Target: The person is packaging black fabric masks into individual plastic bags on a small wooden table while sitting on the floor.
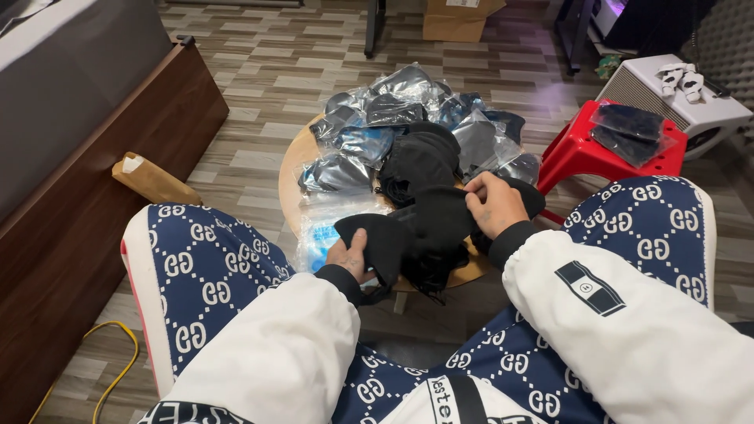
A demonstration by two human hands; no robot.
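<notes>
Two hands work over a small round wooden table (292, 169) heaped with black garments in clear plastic bags (408, 118). A loose black fabric piece (428, 228) lies at the table's near edge, stretched between them. The right hand (493, 204) pinches its upper edge, fingers closed; the left hand (349, 255) clamps its lower left flap.

Grey-brown plank floor (259, 71), red stool (585, 149), dark wooden bedframe (94, 180).
</notes>
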